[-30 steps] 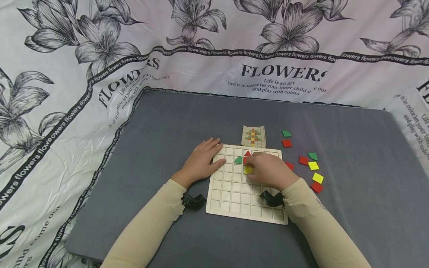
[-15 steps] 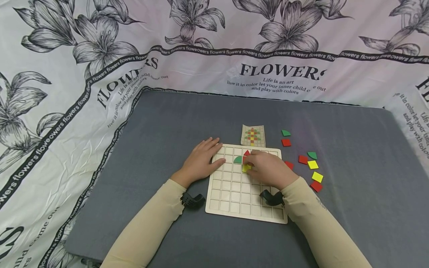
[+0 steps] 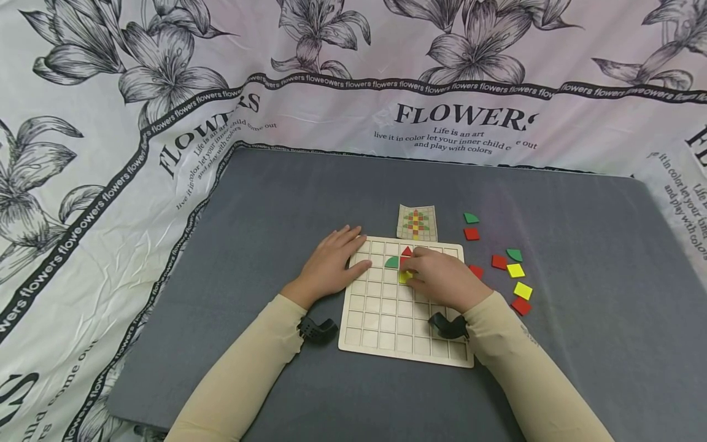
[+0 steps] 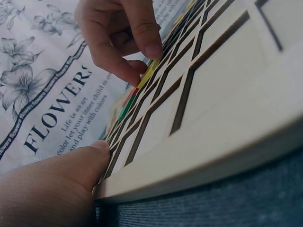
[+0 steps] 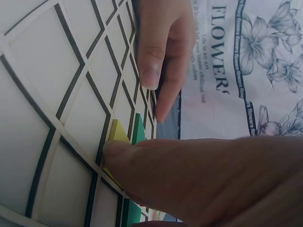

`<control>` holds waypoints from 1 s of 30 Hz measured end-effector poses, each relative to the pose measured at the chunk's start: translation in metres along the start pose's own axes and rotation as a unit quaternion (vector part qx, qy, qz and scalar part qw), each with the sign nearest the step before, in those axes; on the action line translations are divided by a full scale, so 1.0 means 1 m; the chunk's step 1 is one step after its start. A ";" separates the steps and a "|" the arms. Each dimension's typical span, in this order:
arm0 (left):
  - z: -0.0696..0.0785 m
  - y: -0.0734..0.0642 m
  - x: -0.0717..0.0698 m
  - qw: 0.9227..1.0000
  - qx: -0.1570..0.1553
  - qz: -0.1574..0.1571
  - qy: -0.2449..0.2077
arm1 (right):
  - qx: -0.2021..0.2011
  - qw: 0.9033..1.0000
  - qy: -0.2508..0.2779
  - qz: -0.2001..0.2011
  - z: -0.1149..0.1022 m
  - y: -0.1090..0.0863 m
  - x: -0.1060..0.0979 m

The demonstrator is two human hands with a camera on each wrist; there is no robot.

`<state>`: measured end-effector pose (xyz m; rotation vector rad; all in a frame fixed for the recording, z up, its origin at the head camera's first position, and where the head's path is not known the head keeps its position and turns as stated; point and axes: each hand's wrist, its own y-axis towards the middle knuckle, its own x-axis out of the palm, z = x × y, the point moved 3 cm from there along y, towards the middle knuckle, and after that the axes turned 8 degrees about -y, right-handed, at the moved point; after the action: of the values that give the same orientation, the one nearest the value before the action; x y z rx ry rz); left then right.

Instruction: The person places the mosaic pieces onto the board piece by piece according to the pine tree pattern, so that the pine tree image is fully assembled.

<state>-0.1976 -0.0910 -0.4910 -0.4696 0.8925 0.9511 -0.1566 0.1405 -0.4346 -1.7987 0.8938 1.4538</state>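
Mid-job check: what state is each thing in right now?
Board: lying flat, partly filled
Yellow tile: pinched; seating unclear
Right hand: pinching yellow tile
Left hand: resting on board's edge
Red triangle: on board
Left green tile: on board
Card: pattern side up
Loose tiles: scattered, off board

"FLOWERS", "Life is an art", on cloth

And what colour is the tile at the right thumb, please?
Yellow; the tile shows best in the right wrist view.
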 end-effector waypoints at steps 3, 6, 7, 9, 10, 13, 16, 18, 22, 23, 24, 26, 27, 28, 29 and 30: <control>0.000 0.000 0.000 1.000 -0.001 0.000 0.002 | 0.005 1.000 0.001 -0.002 -0.001 0.000 -0.001; 0.000 0.000 0.000 1.000 -0.002 -0.001 0.002 | 0.010 1.000 0.002 -0.005 -0.002 -0.001 -0.002; 0.000 0.000 0.000 1.000 -0.003 -0.001 0.001 | 0.012 1.000 0.003 -0.006 -0.002 -0.001 -0.002; 0.000 0.000 -0.001 1.000 -0.002 -0.002 0.001 | 0.016 1.000 0.007 -0.007 -0.002 -0.002 -0.003; 0.001 0.000 -0.001 1.000 -0.001 -0.002 0.000 | 0.016 1.000 0.009 -0.007 -0.001 -0.003 -0.003; 0.001 -0.001 -0.001 1.000 -0.001 -0.002 0.000 | 0.025 1.000 0.016 -0.005 0.001 -0.005 -0.004; 0.001 -0.001 -0.001 1.000 -0.001 -0.001 -0.001 | 0.038 0.999 0.022 -0.004 0.005 -0.008 -0.005; 0.001 0.000 -0.001 1.000 -0.001 0.000 -0.002 | 0.047 0.999 0.024 -0.003 0.008 -0.010 -0.006; 0.000 0.000 -0.001 1.000 -0.002 -0.001 -0.001 | 0.058 0.998 0.025 -0.003 0.013 -0.013 -0.006; 0.000 0.000 -0.001 1.000 -0.002 -0.001 0.000 | 0.059 0.998 0.025 -0.004 0.014 -0.014 -0.006; 0.000 0.000 -0.001 1.000 -0.003 -0.001 0.000 | 0.061 0.998 0.026 -0.006 0.015 -0.015 -0.006; -0.001 0.000 0.000 1.000 -0.004 -0.002 0.001 | 0.065 0.998 0.025 -0.009 0.017 -0.017 -0.006; 0.000 0.000 0.000 1.000 -0.003 0.000 0.000 | 0.066 0.997 0.026 -0.010 0.018 -0.017 -0.007; 0.000 0.000 -0.001 1.000 -0.002 0.001 -0.002 | 0.067 0.997 0.027 -0.010 0.019 -0.019 -0.007; 0.000 -0.001 -0.001 1.000 -0.001 0.002 -0.003 | 0.069 0.997 0.026 -0.010 0.020 -0.020 -0.007; 0.000 -0.001 -0.001 1.000 0.001 0.003 -0.005 | 0.071 0.997 0.026 -0.011 0.021 -0.021 -0.007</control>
<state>-0.1969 -0.0914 -0.4903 -0.4611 0.8858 0.9570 -0.1519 0.1705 -0.4297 -1.7428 0.9766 1.3015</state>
